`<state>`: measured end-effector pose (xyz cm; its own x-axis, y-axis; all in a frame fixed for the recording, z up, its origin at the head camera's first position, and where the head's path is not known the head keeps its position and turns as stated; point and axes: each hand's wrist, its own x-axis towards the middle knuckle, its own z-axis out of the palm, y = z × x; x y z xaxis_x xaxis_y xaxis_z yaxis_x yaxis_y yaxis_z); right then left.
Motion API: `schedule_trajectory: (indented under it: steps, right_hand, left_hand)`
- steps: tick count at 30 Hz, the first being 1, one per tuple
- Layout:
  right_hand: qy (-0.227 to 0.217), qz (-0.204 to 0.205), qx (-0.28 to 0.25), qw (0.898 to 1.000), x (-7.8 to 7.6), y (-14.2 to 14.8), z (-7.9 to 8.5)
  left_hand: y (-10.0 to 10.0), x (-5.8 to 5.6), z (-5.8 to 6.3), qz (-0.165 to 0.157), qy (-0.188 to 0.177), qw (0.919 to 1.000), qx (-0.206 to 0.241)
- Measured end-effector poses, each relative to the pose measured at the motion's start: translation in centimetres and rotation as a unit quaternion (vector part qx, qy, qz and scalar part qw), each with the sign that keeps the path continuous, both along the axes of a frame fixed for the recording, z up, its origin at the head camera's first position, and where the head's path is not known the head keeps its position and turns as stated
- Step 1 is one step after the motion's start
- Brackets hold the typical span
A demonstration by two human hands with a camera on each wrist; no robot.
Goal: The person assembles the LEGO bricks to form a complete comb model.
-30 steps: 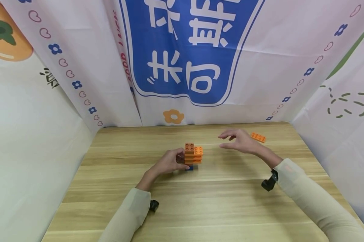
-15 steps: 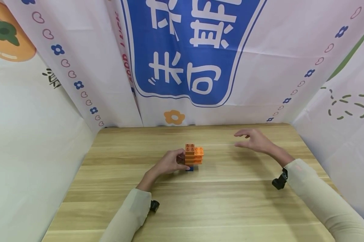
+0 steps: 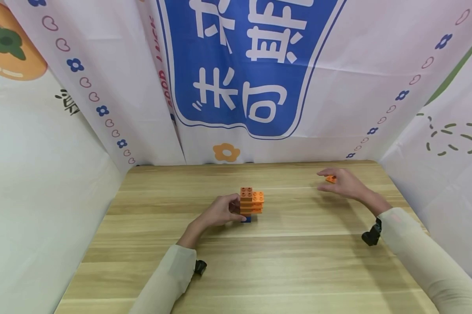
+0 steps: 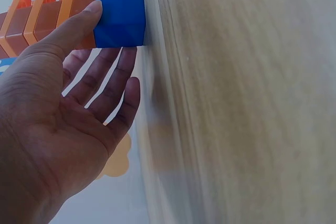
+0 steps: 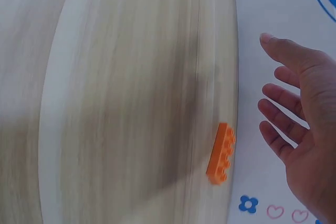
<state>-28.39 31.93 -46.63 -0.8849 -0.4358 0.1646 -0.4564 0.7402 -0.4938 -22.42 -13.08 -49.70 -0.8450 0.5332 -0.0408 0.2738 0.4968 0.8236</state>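
Observation:
My left hand [image 3: 219, 211] holds a tower of building bricks [image 3: 246, 194] near the middle of the table. In the left wrist view, the thumb lies at the seam above the blue bottom brick [image 4: 121, 20], with the fingers on the other side. Brown bricks [image 4: 48, 20] alternate with thin orange bricks [image 4: 38, 13] that jut out to one side. Off to the right, my right hand [image 3: 343, 183] hovers with thumb and fingers apart, holding nothing. A loose orange brick [image 5: 220, 153] with two rows of studs lies beneath it, partly hidden by the hand in the head view.
The wooden table [image 3: 220, 270] has its back edge against a printed white cloth [image 3: 338, 109]. More cloth hangs along the left and right sides. A small black camera [image 3: 372, 234] sits at the right wrist, another camera [image 3: 200, 267] at the left.
My right hand has moved right across the table until it overlaps the loose orange brick. The left hand keeps its hold on the tower in the same place.

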Motion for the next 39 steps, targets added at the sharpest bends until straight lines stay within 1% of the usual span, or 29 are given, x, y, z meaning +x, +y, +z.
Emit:
schedule_trajectory:
  steps: [10,17,27,39]
  right_hand:
    - [-0.003,-0.039,0.019,0.999,-0.4,2.4,-0.7]
    - [-0.003,-0.067,0.035,0.997,-0.7,3.9,-1.6]
    - [0.006,-0.075,0.043,0.996,-1.0,4.5,-2.3]
    - [-0.003,-0.083,0.042,0.996,-1.1,4.3,-3.0]
  left_hand:
    - [-0.1,0.0,0.0,-0.005,0.004,1.0000,-0.001]
    - [-0.1,0.0,-0.2,-0.009,0.006,0.9999,0.004]
    - [-0.1,0.0,-0.1,-0.008,0.007,0.9999,0.001]
    - [-0.1,0.0,-0.1,-0.007,0.002,1.0000,0.004]
